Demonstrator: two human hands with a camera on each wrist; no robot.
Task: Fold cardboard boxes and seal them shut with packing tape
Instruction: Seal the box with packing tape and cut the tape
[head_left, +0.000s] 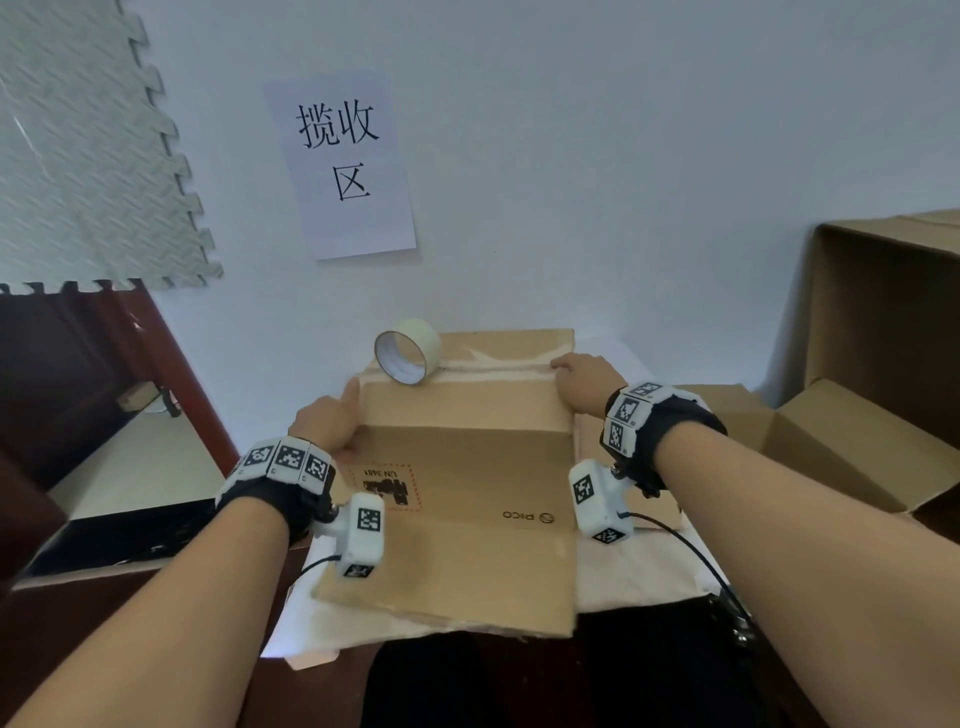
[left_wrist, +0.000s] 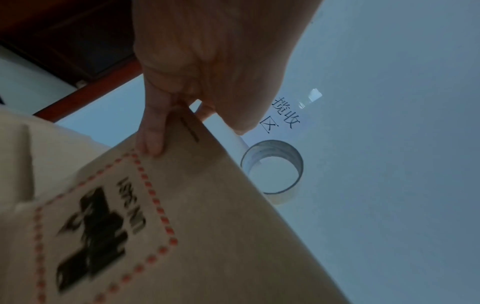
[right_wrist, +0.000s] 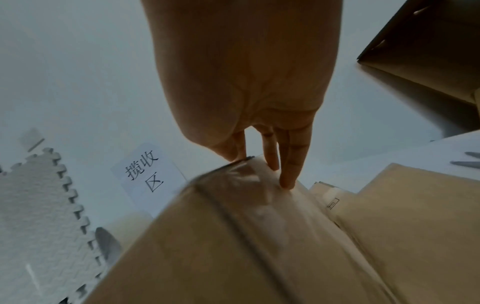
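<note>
On the table: cardboard box (head_left: 467, 415) stood at the centre, its near flap hanging toward the person, a taped seam running from 9 o'clock to 3 o'clock across its top.
Tape roll (head_left: 408, 351): stood on its edge on the box top at the 9 o'clock end of the seam, open core facing the person.
Left hand (head_left: 328, 422): fingers (left_wrist: 152, 142) curled round the box's left edge, thumb lying up along that edge toward 12 o'clock, pointing at the roll.
Right hand (head_left: 582, 382): fingers (right_wrist: 289, 174) nearly straight, tips pressed flat on the glossy tape at the seam's 3 o'clock end; nothing held.
Key relation: the seam's long axis lay across the person, and the roll sat at 1 o'clock from the left thumb, near it; the right hand was well apart, at the other end.
Judgement: the left hand was better placed to take the roll.
Around: white paper sign (head_left: 347, 161) on the wall at 12 o'clock; open boxes (head_left: 883, 322) at 3 o'clock.
</note>
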